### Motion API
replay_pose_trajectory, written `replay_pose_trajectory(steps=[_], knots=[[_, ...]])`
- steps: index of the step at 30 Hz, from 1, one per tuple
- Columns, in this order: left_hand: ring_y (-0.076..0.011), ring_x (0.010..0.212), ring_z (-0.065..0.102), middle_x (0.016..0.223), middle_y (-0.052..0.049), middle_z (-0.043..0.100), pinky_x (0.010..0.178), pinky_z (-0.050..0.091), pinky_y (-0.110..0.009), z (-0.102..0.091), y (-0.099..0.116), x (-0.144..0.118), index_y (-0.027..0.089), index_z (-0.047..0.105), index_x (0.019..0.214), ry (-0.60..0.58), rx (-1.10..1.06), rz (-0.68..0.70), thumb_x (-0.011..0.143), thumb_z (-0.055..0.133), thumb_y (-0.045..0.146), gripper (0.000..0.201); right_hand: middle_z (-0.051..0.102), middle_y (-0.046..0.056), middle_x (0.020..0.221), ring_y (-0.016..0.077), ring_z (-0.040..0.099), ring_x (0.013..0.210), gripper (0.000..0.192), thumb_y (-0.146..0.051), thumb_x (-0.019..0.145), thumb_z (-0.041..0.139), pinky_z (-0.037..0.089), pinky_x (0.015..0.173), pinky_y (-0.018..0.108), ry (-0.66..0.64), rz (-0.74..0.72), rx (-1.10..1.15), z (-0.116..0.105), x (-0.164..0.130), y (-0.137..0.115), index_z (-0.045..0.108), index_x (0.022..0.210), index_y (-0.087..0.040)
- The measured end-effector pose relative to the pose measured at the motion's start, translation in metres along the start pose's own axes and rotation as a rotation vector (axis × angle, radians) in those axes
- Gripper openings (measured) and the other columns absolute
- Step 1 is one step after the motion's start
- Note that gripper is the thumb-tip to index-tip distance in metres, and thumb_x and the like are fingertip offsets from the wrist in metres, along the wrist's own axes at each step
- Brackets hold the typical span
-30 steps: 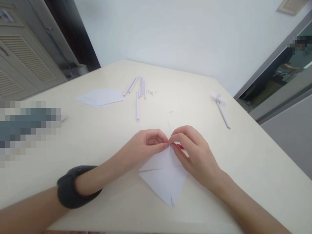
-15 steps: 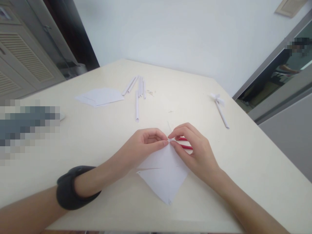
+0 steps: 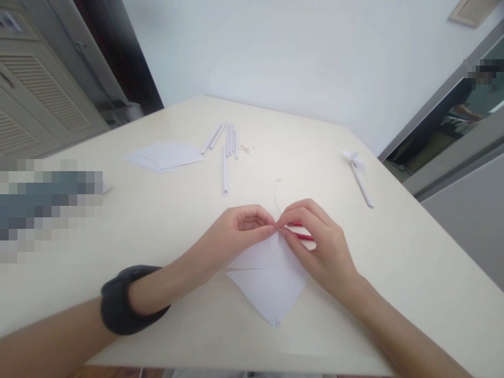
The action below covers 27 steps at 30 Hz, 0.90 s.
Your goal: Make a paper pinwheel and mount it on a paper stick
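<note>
Head view: the white folded paper sheet (image 3: 268,286), kite-shaped with its point toward the viewer, lies flat on the cream-coloured table (image 3: 413,262), near the table's front edge and roughly central. The left hand (image 3: 236,236) and right hand (image 3: 315,244) meet at the far tip of this sheet, thumbs and forefingers touching each other and pinched together on the paper's top corner. The left fingers (image 3: 263,232) press the tip from the sheet's left side, the right fingers (image 3: 289,218) from its right. The lower part of the sheet is free of both hands and rests on the table.

A thin red stick (image 3: 303,236) lies just beyond the sheet's right edge, partly hidden under the right hand; what it is cannot be told. A black wrist band (image 3: 126,299) sits on the left forearm, left of the sheet.

Farther from the sheet, toward the back of the table: a row of white rolled paper tubes (image 3: 227,144), a stack of flat white paper sheets (image 3: 165,156) to their left, and a white paper pinwheel on a paper stick (image 3: 358,173) well apart to the sheet's right.
</note>
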<state>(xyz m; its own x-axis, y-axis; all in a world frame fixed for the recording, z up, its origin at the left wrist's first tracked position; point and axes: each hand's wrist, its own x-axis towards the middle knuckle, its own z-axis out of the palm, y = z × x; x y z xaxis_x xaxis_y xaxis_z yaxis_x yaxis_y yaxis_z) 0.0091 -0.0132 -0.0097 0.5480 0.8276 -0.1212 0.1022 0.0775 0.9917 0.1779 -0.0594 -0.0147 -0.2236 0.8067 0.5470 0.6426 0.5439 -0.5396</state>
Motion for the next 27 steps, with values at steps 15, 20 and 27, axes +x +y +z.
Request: replay_pose_trajectory(steps=[15,20,27], knots=[[-0.0121,0.069,0.055,0.078,0.001,0.063,0.058,0.039,-0.021,-0.005,-0.005,0.003,0.020,0.064,0.081,0.023,-0.072,-0.066,0.077,0.061,0.041,0.021,0.061,0.008,0.090,0.0166,0.054,0.081,0.020,-0.004,0.086,0.048,0.044,0.069,0.032,-0.004,-0.217,-0.379,0.000,-0.002,0.003,0.060,0.095,-0.017],[-0.0150,0.073,0.058,0.083,-0.001,0.065,0.060,0.041,-0.024,-0.008,-0.008,0.005,0.020,0.064,0.085,0.011,-0.080,-0.075,0.079,0.059,0.039,0.021,0.060,0.009,0.092,0.0166,0.053,0.080,0.022,-0.002,0.084,0.049,0.043,0.067,0.032,-0.010,-0.218,-0.399,0.002,-0.002,0.005,0.060,0.098,-0.014],[-0.0118,0.073,0.057,0.082,0.001,0.065,0.064,0.040,-0.023,-0.011,-0.010,0.007,0.020,0.064,0.089,0.010,-0.107,-0.055,0.078,0.063,0.034,0.018,0.058,0.008,0.094,0.0175,0.054,0.085,0.024,-0.006,0.085,0.047,0.046,0.071,0.033,-0.017,-0.134,-0.280,0.000,-0.003,0.002,0.061,0.102,-0.017]])
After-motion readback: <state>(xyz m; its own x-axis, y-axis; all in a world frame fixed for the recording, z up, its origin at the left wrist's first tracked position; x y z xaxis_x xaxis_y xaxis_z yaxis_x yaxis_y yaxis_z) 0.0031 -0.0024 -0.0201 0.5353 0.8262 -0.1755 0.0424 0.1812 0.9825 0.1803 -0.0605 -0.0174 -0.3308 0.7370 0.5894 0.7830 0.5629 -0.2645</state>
